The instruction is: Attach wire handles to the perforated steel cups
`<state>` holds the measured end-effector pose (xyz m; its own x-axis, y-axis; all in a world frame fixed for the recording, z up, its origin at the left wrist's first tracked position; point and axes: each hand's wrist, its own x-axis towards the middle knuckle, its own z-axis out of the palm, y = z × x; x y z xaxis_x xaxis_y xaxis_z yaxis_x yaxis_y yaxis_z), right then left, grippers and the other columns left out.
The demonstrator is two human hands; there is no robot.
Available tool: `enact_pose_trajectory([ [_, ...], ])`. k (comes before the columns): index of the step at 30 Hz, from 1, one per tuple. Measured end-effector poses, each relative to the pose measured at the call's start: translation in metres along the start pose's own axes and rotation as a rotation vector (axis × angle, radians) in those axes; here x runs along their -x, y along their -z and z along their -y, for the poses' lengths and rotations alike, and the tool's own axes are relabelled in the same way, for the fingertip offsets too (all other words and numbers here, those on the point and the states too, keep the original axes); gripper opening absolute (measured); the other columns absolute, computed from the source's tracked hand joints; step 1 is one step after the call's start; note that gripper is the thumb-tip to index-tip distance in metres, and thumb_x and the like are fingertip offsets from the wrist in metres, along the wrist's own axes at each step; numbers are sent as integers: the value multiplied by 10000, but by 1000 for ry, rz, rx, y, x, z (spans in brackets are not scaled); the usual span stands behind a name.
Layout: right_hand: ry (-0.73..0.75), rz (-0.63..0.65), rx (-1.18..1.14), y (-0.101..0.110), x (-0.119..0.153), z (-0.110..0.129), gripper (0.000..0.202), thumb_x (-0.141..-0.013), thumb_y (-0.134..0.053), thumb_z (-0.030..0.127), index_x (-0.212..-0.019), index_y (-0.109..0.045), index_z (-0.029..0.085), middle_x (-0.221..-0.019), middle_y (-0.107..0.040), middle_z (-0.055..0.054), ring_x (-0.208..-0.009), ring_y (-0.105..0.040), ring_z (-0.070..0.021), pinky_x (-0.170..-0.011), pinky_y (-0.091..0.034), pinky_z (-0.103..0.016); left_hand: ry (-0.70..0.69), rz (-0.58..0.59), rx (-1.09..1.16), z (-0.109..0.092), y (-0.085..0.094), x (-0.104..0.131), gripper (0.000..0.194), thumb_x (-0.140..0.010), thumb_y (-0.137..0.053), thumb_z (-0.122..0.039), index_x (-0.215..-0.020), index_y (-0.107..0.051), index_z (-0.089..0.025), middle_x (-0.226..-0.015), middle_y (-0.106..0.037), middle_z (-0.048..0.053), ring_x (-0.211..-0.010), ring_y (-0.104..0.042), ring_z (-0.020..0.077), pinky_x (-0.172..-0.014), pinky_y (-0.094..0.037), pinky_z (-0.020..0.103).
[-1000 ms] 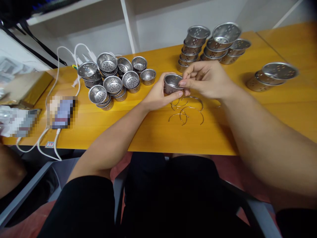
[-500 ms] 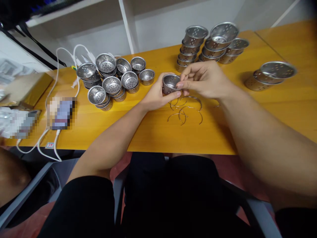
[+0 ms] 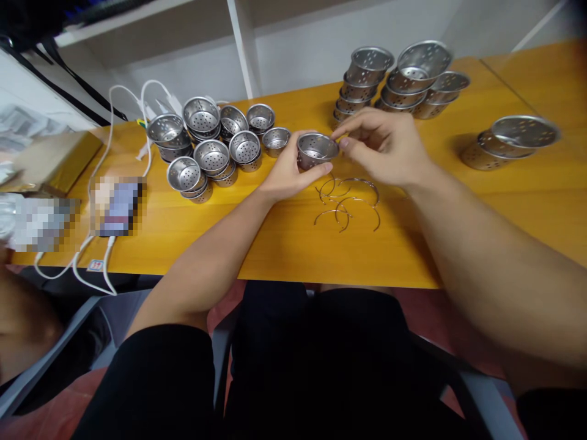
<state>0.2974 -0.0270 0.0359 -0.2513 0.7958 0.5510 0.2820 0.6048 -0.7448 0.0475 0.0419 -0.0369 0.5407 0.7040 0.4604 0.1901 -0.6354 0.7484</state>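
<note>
My left hand is wrapped round a small perforated metal cup, its mouth tilted up and the thumb along its front side. A thin wire shows faintly inside the cup. At the cup's right rim, the thumb and forefinger of my right hand are bent close together. What they pinch, if anything, is too small to make out. Several curved wire handles lie loose on the table just below the cup.
Stacked perforated cups stand left of my hands. Taller stacks are at the back right, and another leaning stack is far right. A phone with white cables, a cardboard box and plastic bags lie at the left.
My right thumb and fingers have drawn back from inside the cup to its right rim. The cup stays in my left hand. The whole view has shifted slightly.
</note>
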Motion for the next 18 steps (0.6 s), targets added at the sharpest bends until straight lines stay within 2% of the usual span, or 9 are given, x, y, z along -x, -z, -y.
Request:
enact_pose_trajectory([
  [2, 2, 5, 36, 0, 1, 5, 361, -983, -949, 776, -1052, -903, 424, -1252, -839, -111, -1165, -728, -404, -921, -705, -657, -16, -14, -5, 4, 0, -1, 1092, -948, -783, -1000, -1641, -431, -233, -1603, -658, 207, -1591, -658, 423, -1415, -482, 684],
  [4, -10, 29, 40, 0, 2, 7, 331, -982, -958, 744, -1056, -898, 427, -1323, -831, -112, -1312, -694, -450, -1018, -706, -701, -36, -14, -21, 8, -1, -3, 1122, -952, -750, -1021, -1663, -407, -223, -1625, -642, 220, -1598, -655, 423, -1412, -488, 678],
  [6, -11, 50, 47, 1, 2, 6, 309, -998, -957, 703, -1064, -894, 407, -1333, -821, -124, -1323, -692, -458, -1041, -699, -709, -49, -5, -45, 11, -3, -3, 1128, -969, -720, -1025, -1688, -383, -224, -1649, -627, 224, -1610, -652, 420, -1411, -492, 669],
  [11, 66, 118, 128, 3, -1, 1, 237, -1037, -935, 549, -1038, -897, 315, -1306, -786, -154, -1170, -735, -405, -1024, -665, -677, -48, -16, -71, 8, -4, 0, 1103, -975, -734, -1005, -1677, -393, -225, -1631, -627, 220, -1598, -658, 426, -1423, -482, 689],
  [15, -2, 212, 97, 0, 1, 0, 206, -1015, -947, 557, -1053, -885, 364, -1384, -771, -114, -1246, -697, -430, -1095, -663, -741, -53, 8, -102, 4, -2, 1, 1043, -1027, -694, -962, -1684, -378, -215, -1619, -624, 222, -1643, -617, 438, -1455, -427, 722],
  [18, -29, 246, 51, -4, 4, -3, 255, -1008, -968, 568, -1128, -878, 362, -1455, -729, -118, -1279, -683, -428, -1126, -669, -736, -75, -9, -77, 5, -1, 1, 1059, -982, -720, -1007, -1637, -406, -235, -1595, -643, 199, -1589, -663, 410, -1431, -470, 689],
])
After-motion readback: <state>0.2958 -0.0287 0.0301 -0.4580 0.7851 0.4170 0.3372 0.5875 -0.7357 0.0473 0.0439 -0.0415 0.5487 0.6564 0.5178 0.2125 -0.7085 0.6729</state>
